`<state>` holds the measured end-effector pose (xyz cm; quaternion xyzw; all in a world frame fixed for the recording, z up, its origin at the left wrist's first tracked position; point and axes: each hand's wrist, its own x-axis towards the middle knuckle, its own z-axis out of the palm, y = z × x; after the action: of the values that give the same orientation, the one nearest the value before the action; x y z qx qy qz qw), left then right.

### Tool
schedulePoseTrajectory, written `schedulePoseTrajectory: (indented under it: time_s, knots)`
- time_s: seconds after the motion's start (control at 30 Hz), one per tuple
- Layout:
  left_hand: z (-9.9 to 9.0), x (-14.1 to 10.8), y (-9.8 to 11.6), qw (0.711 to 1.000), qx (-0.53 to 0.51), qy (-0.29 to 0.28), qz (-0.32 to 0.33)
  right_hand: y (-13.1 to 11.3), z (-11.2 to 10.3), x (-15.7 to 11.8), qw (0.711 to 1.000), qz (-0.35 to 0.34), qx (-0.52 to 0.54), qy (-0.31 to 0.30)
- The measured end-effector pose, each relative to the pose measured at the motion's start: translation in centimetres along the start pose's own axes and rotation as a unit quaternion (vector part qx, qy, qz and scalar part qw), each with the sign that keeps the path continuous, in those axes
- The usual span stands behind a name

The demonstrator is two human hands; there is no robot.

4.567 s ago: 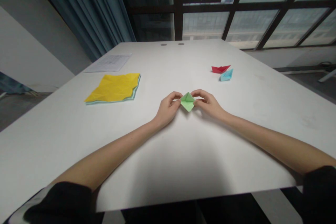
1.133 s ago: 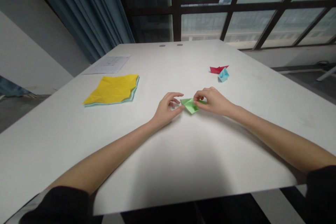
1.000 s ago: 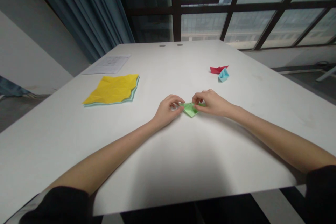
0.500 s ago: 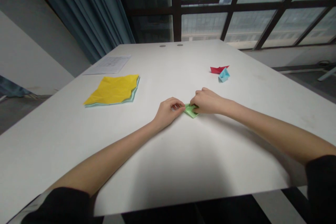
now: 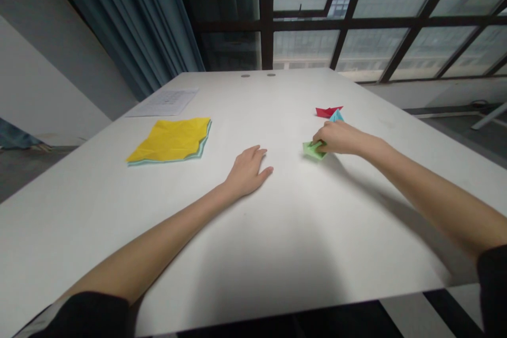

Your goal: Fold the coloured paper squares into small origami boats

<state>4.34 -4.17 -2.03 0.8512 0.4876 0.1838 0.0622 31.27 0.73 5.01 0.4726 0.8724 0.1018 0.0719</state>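
The right hand [image 5: 340, 138] hides part of the green paper [image 5: 310, 151] from me, and I can't make out all 5 fingertips. It also covers the lower part of the blue boat [image 5: 337, 115]. The print on the white sheet [image 5: 166, 102] is too small for me to read. I lose both 2 dark sleeves [image 5: 85, 314] and the curtain [image 5: 130, 21] at the edges.

A white table [image 5: 245, 243] fills the middle of the room. Beyond its far edge stand dark-framed windows [image 5: 307, 45] admitting pale daylight; a blue curtain [image 5: 130, 21] hangs beyond the table's far-left corner, grey floor [image 5: 451, 129] shows to its right, and a wall [image 5: 43, 74] slants at its left.
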Motion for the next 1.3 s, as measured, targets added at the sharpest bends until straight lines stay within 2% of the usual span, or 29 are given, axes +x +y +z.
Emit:
schedulePoseTrajectory:
  time_s: [0.13, 0.27, 0.4, 0.53, 0.9, 0.97, 1.03, 1.1, 1.17, 1.23, 1.3]
  knots:
    - [0.4, -0.3, 0.1, 0.993, 0.07, -0.085, -0.04, 6.4, 1.9, -0.6, 0.993, 0.078, -0.061, -0.069]
    - [0.4, -0.5, 0.2, 0.988, 0.104, -0.107, -0.045, 10.9, 4.1, -0.8, 0.981, 0.127, -0.099, -0.108]
    - [0.2, -0.5, 0.0, 0.987, 0.115, -0.108, -0.045, 13.0, 5.4, -0.2, 0.979, 0.138, -0.089, -0.124]
    - [0.1, -0.5, 0.0, 0.987, 0.113, -0.107, -0.043, 13.5, 5.9, 1.1, 0.978, 0.146, -0.062, -0.138]
    - [-0.2, -0.6, 0.4, 0.987, 0.115, -0.107, -0.042, 12.5, 5.1, 2.7, 0.984, 0.134, -0.022, -0.117]
    - [-0.2, -0.6, 0.4, 0.986, 0.116, -0.107, -0.044, 12.6, 4.8, 2.6, 0.986, 0.138, -0.017, -0.088]
    - [-0.1, -0.6, 0.4, 0.987, 0.117, -0.106, -0.043, 11.9, 4.3, 2.3, 0.989, 0.143, -0.017, -0.028]
    - [-0.1, -0.6, 0.4, 0.987, 0.118, -0.105, -0.042, 10.2, 3.9, 1.9, 0.992, 0.115, -0.008, 0.053]
    - [-0.1, -0.7, 0.5, 0.986, 0.119, -0.105, -0.041, 7.2, 3.9, 1.4, 0.991, 0.048, 0.048, 0.115]
    - [-0.1, -0.7, 0.5, 0.986, 0.12, -0.106, -0.042, 3.6, 4.2, 0.8, 0.985, -0.021, 0.117, 0.129]
    - [-0.2, -0.7, 0.6, 0.986, 0.121, -0.107, -0.043, 0.2, 4.9, 0.2, 0.979, -0.061, 0.164, 0.107]
